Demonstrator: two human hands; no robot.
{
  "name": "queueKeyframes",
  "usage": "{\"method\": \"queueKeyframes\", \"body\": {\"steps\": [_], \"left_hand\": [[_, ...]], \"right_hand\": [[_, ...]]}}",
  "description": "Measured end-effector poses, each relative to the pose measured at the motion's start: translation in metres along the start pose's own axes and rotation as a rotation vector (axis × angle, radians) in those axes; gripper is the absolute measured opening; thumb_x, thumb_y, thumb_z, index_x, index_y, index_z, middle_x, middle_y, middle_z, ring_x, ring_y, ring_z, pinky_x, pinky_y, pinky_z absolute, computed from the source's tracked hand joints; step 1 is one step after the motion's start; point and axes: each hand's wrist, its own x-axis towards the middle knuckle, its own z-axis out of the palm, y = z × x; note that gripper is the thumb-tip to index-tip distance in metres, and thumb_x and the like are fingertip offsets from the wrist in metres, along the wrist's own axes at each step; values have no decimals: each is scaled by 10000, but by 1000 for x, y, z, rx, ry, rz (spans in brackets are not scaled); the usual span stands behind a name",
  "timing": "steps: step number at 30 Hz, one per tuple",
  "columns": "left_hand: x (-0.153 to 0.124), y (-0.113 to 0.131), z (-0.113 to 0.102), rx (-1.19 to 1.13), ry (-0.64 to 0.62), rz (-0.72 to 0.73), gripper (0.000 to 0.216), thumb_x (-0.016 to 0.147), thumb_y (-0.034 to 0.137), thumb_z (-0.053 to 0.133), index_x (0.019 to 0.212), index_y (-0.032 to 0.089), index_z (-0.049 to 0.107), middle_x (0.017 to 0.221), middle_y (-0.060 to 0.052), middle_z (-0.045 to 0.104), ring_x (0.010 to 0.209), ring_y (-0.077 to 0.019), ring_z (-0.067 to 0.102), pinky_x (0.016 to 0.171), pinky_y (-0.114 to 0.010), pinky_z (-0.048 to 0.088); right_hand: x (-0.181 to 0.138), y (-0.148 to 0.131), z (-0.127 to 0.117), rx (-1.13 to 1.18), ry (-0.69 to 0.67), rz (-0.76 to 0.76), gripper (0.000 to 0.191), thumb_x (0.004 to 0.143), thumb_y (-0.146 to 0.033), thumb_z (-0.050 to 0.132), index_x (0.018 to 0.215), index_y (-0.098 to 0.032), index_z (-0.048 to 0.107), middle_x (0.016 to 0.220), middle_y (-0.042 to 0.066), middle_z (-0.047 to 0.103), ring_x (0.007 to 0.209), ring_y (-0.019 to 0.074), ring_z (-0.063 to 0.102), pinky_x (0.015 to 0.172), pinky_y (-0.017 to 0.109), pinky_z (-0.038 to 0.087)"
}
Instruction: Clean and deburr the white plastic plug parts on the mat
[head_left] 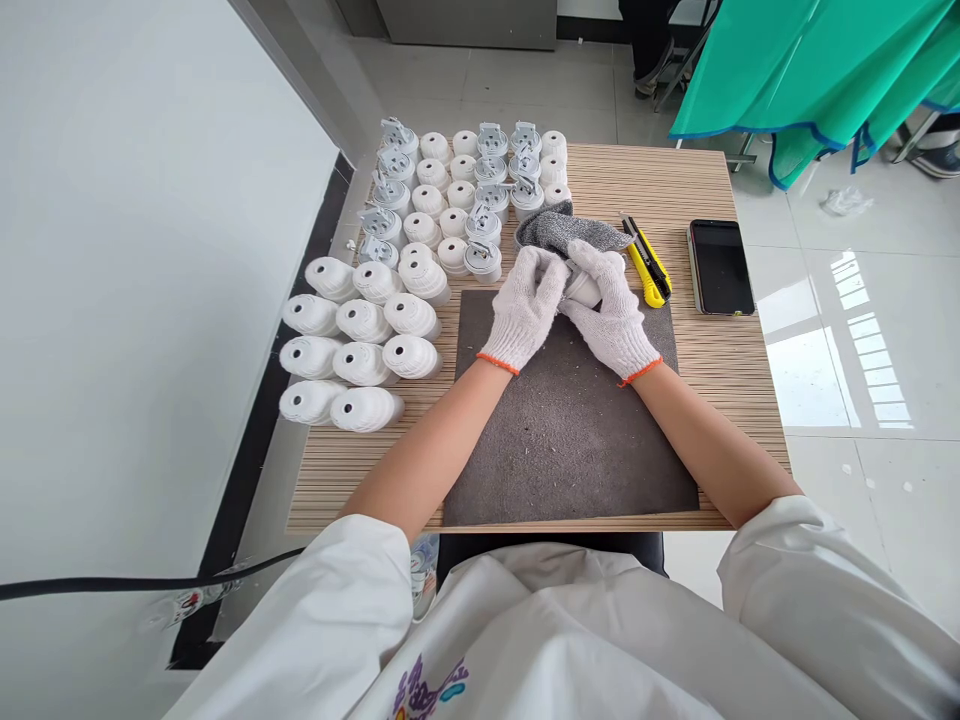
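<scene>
Both my hands wear white knit gloves with orange cuffs and meet over the top of the dark mat [570, 430]. A white rounded part [583, 291], mostly covered by the gloves, sits between them. My right hand [606, 305] curls its thumb and fingers around that part. My left hand [531, 300] is closed in a pinch at the part's left side; its fingertips are partly hidden. Just beyond the hands a crumpled grey cloth [559, 228] lies against the fingers of my right hand.
White ribbed housings [364, 320] with round holes stand in rows at the left. Among those behind are white cylinders with socket-like tops [491, 140]. A yellow utility knife [646, 262] and a black phone [721, 268] lie right on the wood-grain table [645, 180].
</scene>
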Motion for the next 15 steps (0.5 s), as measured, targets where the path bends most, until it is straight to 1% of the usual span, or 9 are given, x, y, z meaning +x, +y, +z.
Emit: {"method": "queueKeyframes", "body": {"steps": [3, 5, 7, 9, 11, 15], "left_hand": [[-1, 0, -1, -10, -2, 1, 195, 1177, 423, 516, 1071, 298, 623, 1170, 25, 794, 1225, -206, 744, 1140, -388, 574], [-2, 0, -1, -18, 11, 32, 146, 1156, 316, 516, 1087, 302, 643, 1203, 15, 804, 1241, -211, 753, 1146, -375, 584], [-3, 0, -2, -29, 14, 46, 167, 1123, 224, 521, 1106, 311, 663, 1236, 9, 817, 1228, -206, 764, 1153, -364, 597], [-4, 0, -1, -40, -2, 37, 204, 1097, 176, 543, 1135, 327, 675, 1269, 14, 824, 1230, -198, 767, 1179, -359, 602], [-4, -1, -1, -44, -18, 26, 228, 1080, 156, 570, 1154, 341, 680, 1291, 22, 827, 1248, -196, 765, 1207, -366, 599], [-4, -4, -1, -64, -3, 41, 207, 1095, 191, 556, 1157, 337, 688, 1316, 10, 824, 1230, -204, 776, 1194, -390, 615]], "right_hand": [[-2, 2, 0, 18, 38, 63, 732, 962, -495, 768, 1643, -317, 566, 1645, 98, 586, 1606, 349, 533, 1364, 626, 451], [-2, 1, 0, 50, 50, 131, 770, 979, -617, 730, 1662, -321, 535, 1651, 103, 581, 1556, 357, 585, 1282, 615, 549], [-2, -3, -1, 120, 32, 210, 808, 1002, -739, 638, 1685, -331, 497, 1635, 106, 592, 1434, 340, 686, 1128, 544, 674], [-2, -8, -2, 216, 12, 293, 840, 1006, -807, 566, 1691, -327, 479, 1585, 118, 624, 1240, 301, 788, 944, 444, 741], [-1, -14, -3, 281, 6, 359, 845, 1003, -825, 538, 1679, -321, 487, 1533, 124, 656, 1086, 262, 830, 824, 372, 743], [0, -23, -6, 314, 5, 399, 843, 1021, -839, 470, 1673, -306, 492, 1426, 125, 720, 947, 232, 843, 704, 328, 720]]}}
